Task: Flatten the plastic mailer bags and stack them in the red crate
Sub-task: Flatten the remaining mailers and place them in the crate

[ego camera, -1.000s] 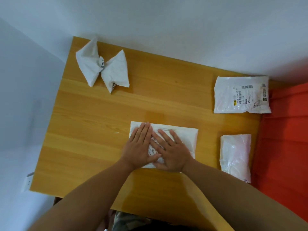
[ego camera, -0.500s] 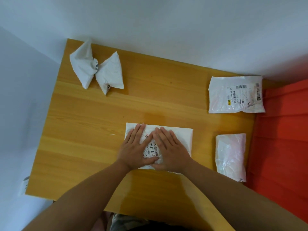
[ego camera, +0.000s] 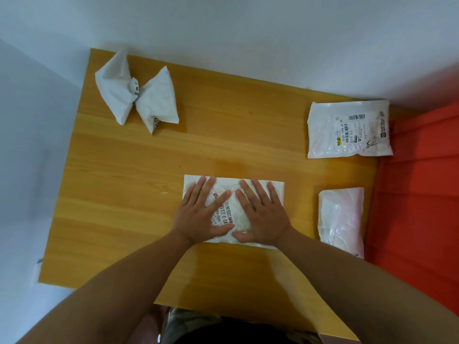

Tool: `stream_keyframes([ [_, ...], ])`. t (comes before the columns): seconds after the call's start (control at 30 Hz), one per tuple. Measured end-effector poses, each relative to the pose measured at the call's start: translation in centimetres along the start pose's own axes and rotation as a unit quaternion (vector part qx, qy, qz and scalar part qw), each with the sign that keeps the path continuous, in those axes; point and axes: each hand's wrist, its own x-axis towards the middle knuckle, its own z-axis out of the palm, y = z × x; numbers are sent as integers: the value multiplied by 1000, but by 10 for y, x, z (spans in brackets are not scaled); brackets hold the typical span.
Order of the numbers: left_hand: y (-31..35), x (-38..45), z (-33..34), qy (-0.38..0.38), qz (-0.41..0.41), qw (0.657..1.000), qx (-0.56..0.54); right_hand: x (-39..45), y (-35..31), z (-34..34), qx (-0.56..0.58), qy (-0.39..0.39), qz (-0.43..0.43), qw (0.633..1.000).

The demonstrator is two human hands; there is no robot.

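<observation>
A white mailer bag point(ego camera: 229, 192) with a printed label lies flat at the middle of the wooden table point(ego camera: 223, 135). My left hand point(ego camera: 201, 214) and my right hand point(ego camera: 260, 214) press on it side by side, palms down, fingers straight and spread. A crumpled white mailer point(ego camera: 136, 95), twisted at its middle like a bow, lies at the far left corner. A flat labelled mailer point(ego camera: 347, 129) lies at the far right. A smaller clear-white mailer point(ego camera: 341, 219) lies near the right edge. The red crate point(ego camera: 417, 194) stands just beyond the table's right edge.
White walls close in behind the table and on its left. The table's near edge runs just in front of my body. Bare wood shows between the crumpled mailer and the bag under my hands.
My hands have slid apart over the mailer, left hand leftward and right hand rightward, so more of the printed label shows between them. The other bags lie as before.
</observation>
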Motion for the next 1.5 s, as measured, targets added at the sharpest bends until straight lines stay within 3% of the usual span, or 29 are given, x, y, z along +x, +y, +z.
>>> stream_keyframes([
  [0.43,2,0,5,-16,0,1000,25,1,-2,2,-13,-29,3,999],
  [0.67,4,2,0,-89,-7,995,33,3,-4,0,1,-64,3,998],
  [0.87,6,12,-25,-223,-36,974,16,11,4,-27,1,-202,4,979],
  [0.93,5,21,-38,-239,-54,970,-1,14,10,-46,3,-228,26,973],
  [1.07,2,37,-62,-238,-91,967,11,11,19,-70,8,-209,120,971],
  [1.2,15,61,-85,-266,-70,958,77,14,13,-83,-4,-195,145,970],
  [1.33,13,88,-117,-200,-76,972,100,35,19,-111,0,-150,133,980],
  [1.43,7,100,-141,-40,-34,996,71,53,28,-138,-55,-28,105,993],
  [1.5,4,101,-154,58,3,994,88,60,27,-155,-91,52,95,990],
])
